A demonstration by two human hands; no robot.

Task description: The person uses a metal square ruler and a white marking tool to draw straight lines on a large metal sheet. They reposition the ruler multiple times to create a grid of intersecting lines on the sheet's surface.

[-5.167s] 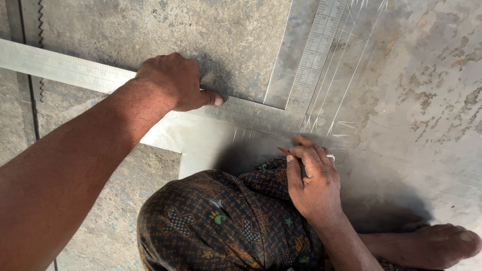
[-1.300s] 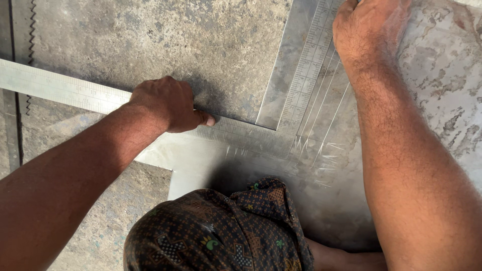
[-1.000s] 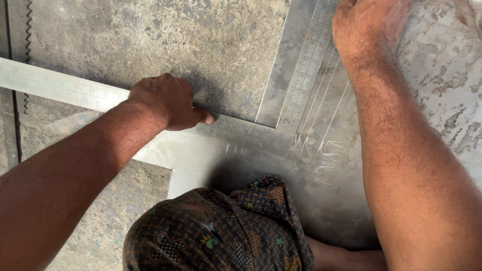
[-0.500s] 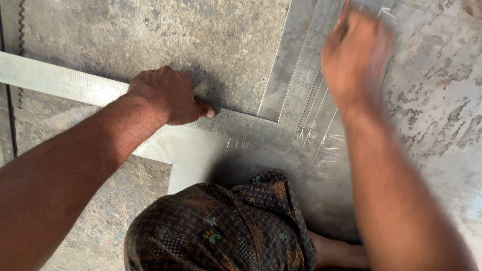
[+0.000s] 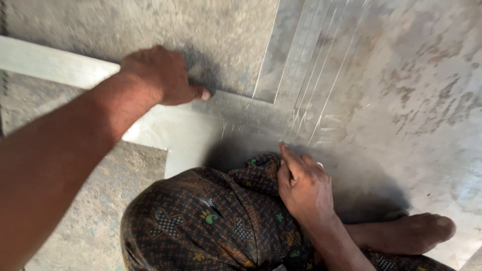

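A steel L-shaped square (image 5: pixel 236 104) lies on a dull metal sheet (image 5: pixel 401 100). One arm runs left under my left hand (image 5: pixel 160 75), the other runs up and away. My left hand presses that arm down, thumb tip on its edge. Several thin scratch lines (image 5: pixel 321 95) fan along the upright arm. My right hand (image 5: pixel 304 188) rests against my bent knee, fingers pinched together, the fingertip touching the sheet just below the square's corner. Whether a thin tool sits in those fingers is hidden.
My knee, in dark patterned cloth (image 5: pixel 211 221), fills the lower middle. My bare foot (image 5: pixel 411 233) lies on the sheet at the lower right. Rough grey floor (image 5: pixel 95 226) shows at the lower left and a mottled grey slab (image 5: pixel 125 20) above the square.
My right hand has come down from the top of the upright arm, along the scratch lines, to the sheet beside my knee. My left hand has stayed on the square.
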